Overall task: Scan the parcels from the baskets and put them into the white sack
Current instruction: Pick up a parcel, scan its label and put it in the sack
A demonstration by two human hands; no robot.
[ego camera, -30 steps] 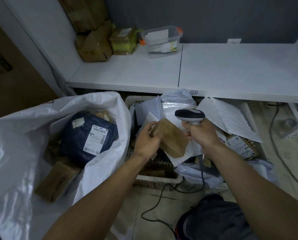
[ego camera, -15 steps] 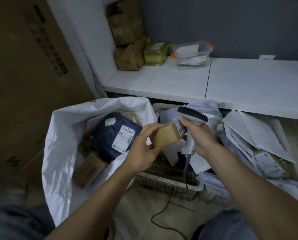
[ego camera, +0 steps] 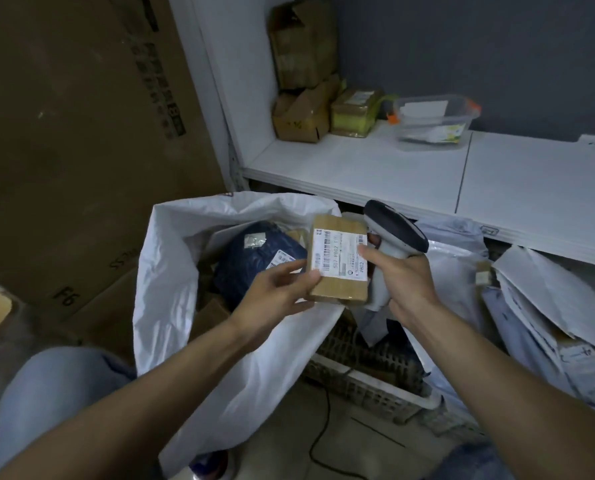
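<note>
My left hand [ego camera: 277, 292] holds a small brown cardboard parcel [ego camera: 337, 259] by its lower left edge, with the white barcode label facing up. My right hand [ego camera: 398, 275] grips the handle of a grey and white barcode scanner [ego camera: 394, 233], and its thumb touches the parcel's right edge. The parcel hangs over the right rim of the open white sack [ego camera: 171, 271]. Inside the sack lie a dark blue bagged parcel [ego camera: 251, 261] with a label and some brown boxes. Under my right hand stands a white plastic basket [ego camera: 368, 382].
A pile of white and grey mailer bags [ego camera: 538, 306] lies at the right under a white shelf [ego camera: 393, 168]. On the shelf stand cardboard boxes [ego camera: 303, 116] and a clear plastic tub [ego camera: 434, 121]. A large brown carton [ego camera: 81, 133] fills the left. The scanner's black cable [ego camera: 320, 434] runs across the floor.
The parcel has moved left from over the basket to the sack's rim and turned so its label faces up. The view has swung left. My right thumb now touches the parcel.
</note>
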